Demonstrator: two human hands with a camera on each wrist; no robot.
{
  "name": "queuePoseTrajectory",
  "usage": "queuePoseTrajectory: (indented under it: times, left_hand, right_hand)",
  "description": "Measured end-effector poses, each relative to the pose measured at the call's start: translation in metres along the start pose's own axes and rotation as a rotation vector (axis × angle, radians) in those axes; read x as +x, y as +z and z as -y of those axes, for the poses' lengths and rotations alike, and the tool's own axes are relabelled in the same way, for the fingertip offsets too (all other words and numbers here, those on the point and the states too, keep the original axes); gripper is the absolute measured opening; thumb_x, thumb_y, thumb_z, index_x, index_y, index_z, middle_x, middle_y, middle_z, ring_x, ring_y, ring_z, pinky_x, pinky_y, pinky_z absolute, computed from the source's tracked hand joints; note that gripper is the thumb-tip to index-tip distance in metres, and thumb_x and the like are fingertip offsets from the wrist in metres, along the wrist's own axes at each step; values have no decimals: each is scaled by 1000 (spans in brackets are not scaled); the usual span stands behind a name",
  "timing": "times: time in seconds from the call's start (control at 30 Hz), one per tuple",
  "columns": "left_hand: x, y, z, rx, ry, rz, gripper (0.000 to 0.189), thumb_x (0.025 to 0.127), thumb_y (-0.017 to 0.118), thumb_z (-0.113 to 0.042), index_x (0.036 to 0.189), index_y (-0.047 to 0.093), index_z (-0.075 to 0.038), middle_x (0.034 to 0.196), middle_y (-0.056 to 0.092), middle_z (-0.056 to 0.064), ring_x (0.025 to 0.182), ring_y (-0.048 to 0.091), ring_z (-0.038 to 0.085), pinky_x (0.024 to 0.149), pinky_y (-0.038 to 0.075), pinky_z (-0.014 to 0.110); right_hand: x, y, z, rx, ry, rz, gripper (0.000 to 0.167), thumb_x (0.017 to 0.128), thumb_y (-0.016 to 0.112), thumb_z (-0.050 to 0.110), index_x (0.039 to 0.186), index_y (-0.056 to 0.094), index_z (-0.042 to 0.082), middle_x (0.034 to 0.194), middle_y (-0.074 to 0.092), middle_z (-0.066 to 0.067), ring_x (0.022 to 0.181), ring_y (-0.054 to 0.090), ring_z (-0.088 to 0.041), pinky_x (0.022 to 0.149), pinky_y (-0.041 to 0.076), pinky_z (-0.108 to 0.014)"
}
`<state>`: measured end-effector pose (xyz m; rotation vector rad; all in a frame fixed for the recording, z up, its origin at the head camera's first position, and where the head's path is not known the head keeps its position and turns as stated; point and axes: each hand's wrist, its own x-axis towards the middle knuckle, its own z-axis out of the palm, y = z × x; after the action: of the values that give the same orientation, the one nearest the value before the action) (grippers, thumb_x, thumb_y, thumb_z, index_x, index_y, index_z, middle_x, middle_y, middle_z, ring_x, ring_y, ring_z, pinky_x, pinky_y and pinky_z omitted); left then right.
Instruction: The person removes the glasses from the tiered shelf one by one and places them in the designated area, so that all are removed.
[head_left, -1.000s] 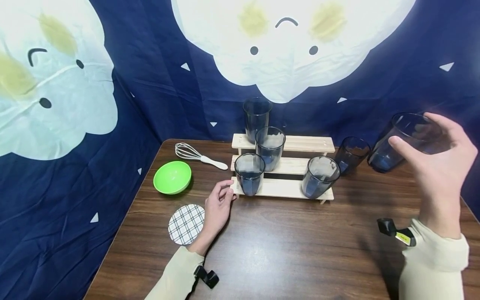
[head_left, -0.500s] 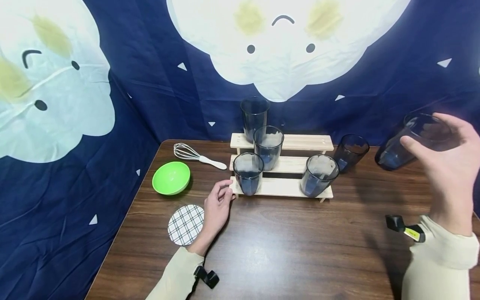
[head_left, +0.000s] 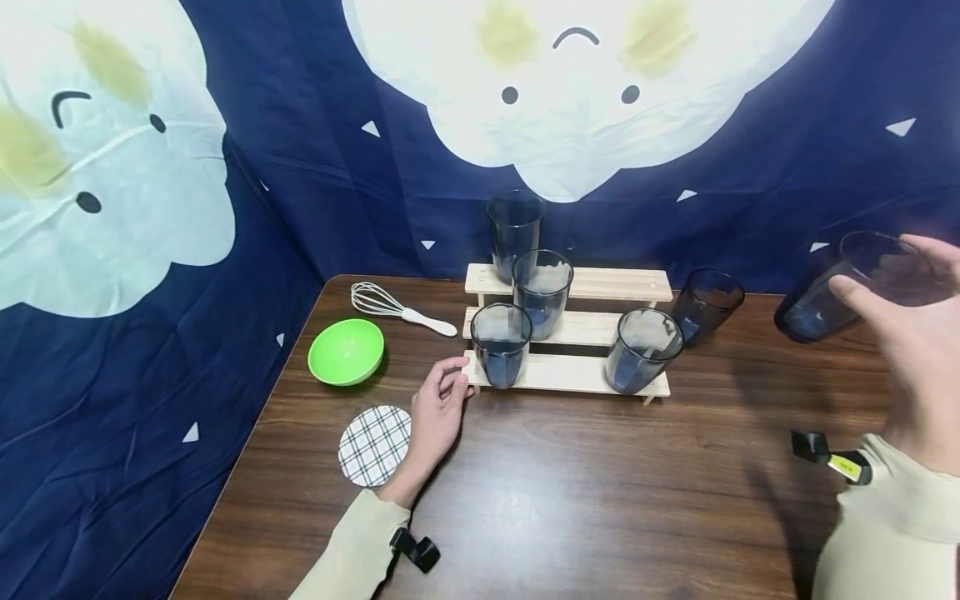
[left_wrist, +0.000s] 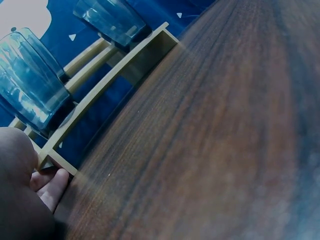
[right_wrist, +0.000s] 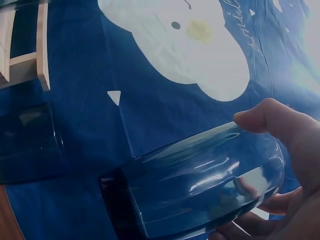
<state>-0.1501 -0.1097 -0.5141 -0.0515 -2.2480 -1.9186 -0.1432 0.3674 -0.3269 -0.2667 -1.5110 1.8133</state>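
At the right of the head view my right hand (head_left: 918, 350) grips a dark tinted drinking glass (head_left: 825, 304) near its rim. The glass is tilted in the air, and the right wrist view shows the thumb and fingers around the upper end of this glass (right_wrist: 200, 180). My left hand (head_left: 437, 408) holds the left end of the lowest step of a three-tier wooden rack (head_left: 562, 375). In the left wrist view its fingers (left_wrist: 55, 190) curl at the rack's end leg. Glasses stand on the rack: two on the bottom step, one in the middle, one on top.
Another glass (head_left: 705, 308) stands on the table just right of the rack. To the left lie a white whisk (head_left: 405, 312), a green bowl (head_left: 345, 354) and a round checked coaster (head_left: 373, 446). A blue curtain (head_left: 300, 167) hangs behind the wooden table (head_left: 600, 500).
My right hand has moved further right with the glass, partly out of the head view's edge. The left hand stays at the rack's end.
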Motion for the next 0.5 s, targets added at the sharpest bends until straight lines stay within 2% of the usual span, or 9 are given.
queuePoseTrajectory:
  times: [0.33, 0.5]
  left_hand:
    - [0, 1, -1, -14, 1, -3, 24, 111, 64, -1, 135, 70, 0, 115, 81, 26, 101, 82, 41, 97, 68, 36]
    - [-1, 0, -1, -12, 7, -1, 25, 111, 64, -1, 135, 70, 0, 113, 81, 25, 100, 82, 41, 96, 68, 35]
  right_hand:
    - [6, -3, -7, 9, 57, -14, 68, 72, 71, -33, 125, 75, 9, 103, 70, -3, 96, 64, -10, 80, 57, -5]
    - [7, -5, -10, -56, 72, -20, 66, 72, 74, -30, 123, 75, 13, 101, 70, 0, 95, 64, -8, 79, 54, -4]
